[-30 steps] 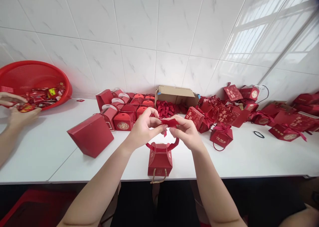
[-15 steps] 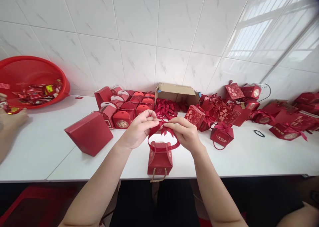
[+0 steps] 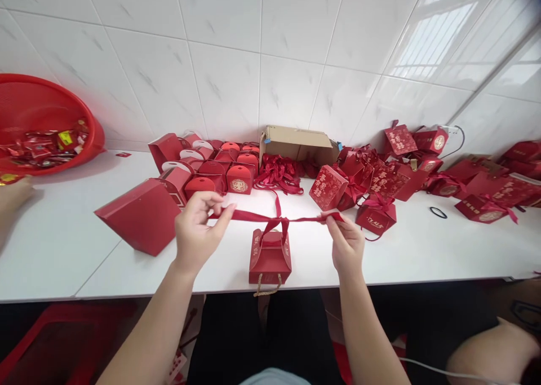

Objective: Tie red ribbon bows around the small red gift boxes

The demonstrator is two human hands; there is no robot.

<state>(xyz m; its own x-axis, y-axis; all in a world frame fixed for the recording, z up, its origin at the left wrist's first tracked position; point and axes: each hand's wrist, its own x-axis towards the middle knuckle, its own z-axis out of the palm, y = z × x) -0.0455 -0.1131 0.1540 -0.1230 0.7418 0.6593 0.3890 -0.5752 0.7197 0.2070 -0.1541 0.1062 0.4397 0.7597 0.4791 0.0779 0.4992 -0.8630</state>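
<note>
A small red gift box (image 3: 270,261) with a twisted rope handle stands at the table's front edge. A dark red ribbon (image 3: 249,216) is looped through its top and crossed in a knot just above it. My left hand (image 3: 200,227) is closed on one end of the ribbon, thumb and curled fingers around it. On the other side, my right hand (image 3: 346,238) pinches the opposite end between thumb and fingers. The ribbon is stretched nearly straight between both hands. Neither hand touches the box.
A larger red box (image 3: 139,216) lies left of my left hand. Rows of red boxes (image 3: 240,176), a cardboard carton (image 3: 296,136) and loose ribbons stand behind. Ribboned boxes (image 3: 376,213) crowd the right. At far left, another person's hand (image 3: 17,196) is near a red basket (image 3: 95,137) of wrapped sweets.
My hands have moved apart, left hand to the left and right hand to the right. The ribbon loop above the box has been drawn down into a tight knot.
</note>
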